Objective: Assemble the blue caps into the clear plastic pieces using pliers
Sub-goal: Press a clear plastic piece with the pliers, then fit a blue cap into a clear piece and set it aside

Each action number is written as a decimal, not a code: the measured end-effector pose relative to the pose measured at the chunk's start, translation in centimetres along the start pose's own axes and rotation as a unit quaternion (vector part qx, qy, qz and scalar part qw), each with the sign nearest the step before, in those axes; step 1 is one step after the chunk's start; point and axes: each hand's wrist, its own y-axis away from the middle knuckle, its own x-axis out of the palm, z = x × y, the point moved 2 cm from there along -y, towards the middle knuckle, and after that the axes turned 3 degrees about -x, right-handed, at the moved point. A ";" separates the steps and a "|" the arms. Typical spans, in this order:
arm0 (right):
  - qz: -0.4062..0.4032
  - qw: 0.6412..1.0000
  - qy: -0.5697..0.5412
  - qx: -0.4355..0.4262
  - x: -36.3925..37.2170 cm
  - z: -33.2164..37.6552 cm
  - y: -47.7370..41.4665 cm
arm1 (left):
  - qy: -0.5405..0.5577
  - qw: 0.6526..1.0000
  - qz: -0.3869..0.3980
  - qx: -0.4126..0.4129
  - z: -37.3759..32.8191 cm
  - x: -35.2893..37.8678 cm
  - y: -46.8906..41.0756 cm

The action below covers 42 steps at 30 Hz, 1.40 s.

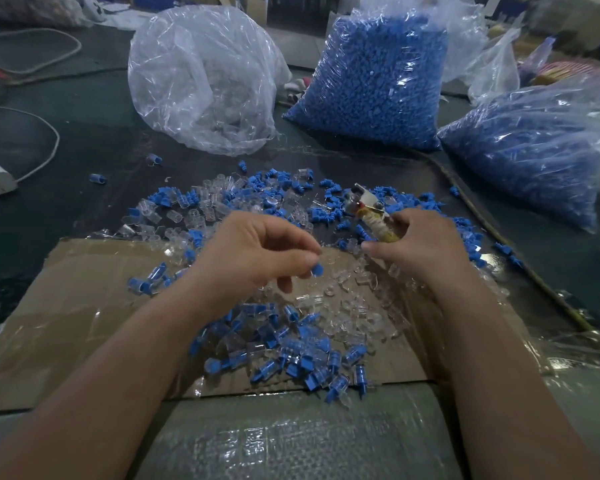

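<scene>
Left hand [253, 251] is hovering over the cardboard sheet [84, 306], thumb and forefinger pinching a single blue cap [317, 270], the other fingers curling loosely. Right hand [420, 240], at three o'clock from it, is wrapping its fingers round the taped handles of the pliers [369, 211], whose head is pointing toward eleven o'clock over scattered loose parts. Whether that head is biting on anything, I cannot tell. Clear plastic pieces [354, 317] are lying heaped just below the hands, and joined blue-and-clear parts [291, 351] are piling up at six o'clock. Up at twelve, a bag of blue caps [371, 81] is standing beside a clear bag [205, 81] at eleven.
</scene>
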 end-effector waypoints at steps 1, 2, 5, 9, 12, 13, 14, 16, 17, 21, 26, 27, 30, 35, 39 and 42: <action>0.003 1.000 0.009 0.011 0.1 -0.3 -0.1 | -0.008 0.999 0.031 -0.009 0.0 0.3 0.1; 0.006 1.000 0.014 0.021 0.2 -0.5 -0.2 | -0.018 0.998 0.057 -0.015 0.0 0.6 0.2; 0.016 0.999 0.011 0.034 0.6 -0.8 -0.3 | -0.047 0.994 0.096 -0.005 0.0 1.2 0.3; 0.032 0.999 -0.002 0.042 0.8 -1.1 -0.4 | -0.075 0.991 0.111 0.015 0.1 1.6 0.3; 0.035 0.998 0.000 0.055 0.8 -1.3 -0.6 | -0.093 0.984 0.151 0.005 0.3 1.9 0.4; 0.037 0.998 -0.002 0.060 0.8 -1.3 -0.6 | -0.098 0.983 0.157 0.002 0.3 1.9 0.5; 0.040 0.997 -0.001 0.063 0.9 -1.4 -0.6 | -0.100 0.983 0.153 0.002 0.3 2.0 0.4; 0.042 0.997 0.003 0.062 1.0 -1.5 -0.5 | -0.100 0.987 0.123 0.010 0.4 1.9 0.3; 0.042 0.997 0.002 0.062 1.0 -1.5 -0.5 | -0.098 0.990 0.100 0.015 0.4 1.8 0.2; 0.058 0.997 0.011 0.055 0.8 -1.4 -0.4 | -0.076 0.997 -0.001 0.009 0.6 1.1 -0.2; 0.090 0.995 0.030 0.036 0.9 -1.4 -0.4 | -0.074 0.993 -0.087 0.007 0.9 0.5 -0.5; 0.089 0.995 0.028 0.035 0.9 -1.3 -0.4 | -0.074 0.993 -0.093 0.004 1.0 0.4 -0.5; 0.081 0.996 0.026 0.036 0.8 -1.3 -0.3 | -0.074 0.992 -0.101 -0.003 1.0 0.4 -0.5; 0.023 0.999 0.025 0.006 0.0 -0.6 0.1 | -0.078 0.989 -0.126 0.000 1.2 0.3 -0.6; -0.098 0.984 0.002 -0.152 -0.2 2.4 0.6 | -0.079 0.974 -0.209 0.027 1.3 -0.3 -0.7; -0.054 0.978 0.094 -0.180 1.6 3.7 0.1 | -0.070 0.969 -0.234 0.034 1.3 -0.5 -0.8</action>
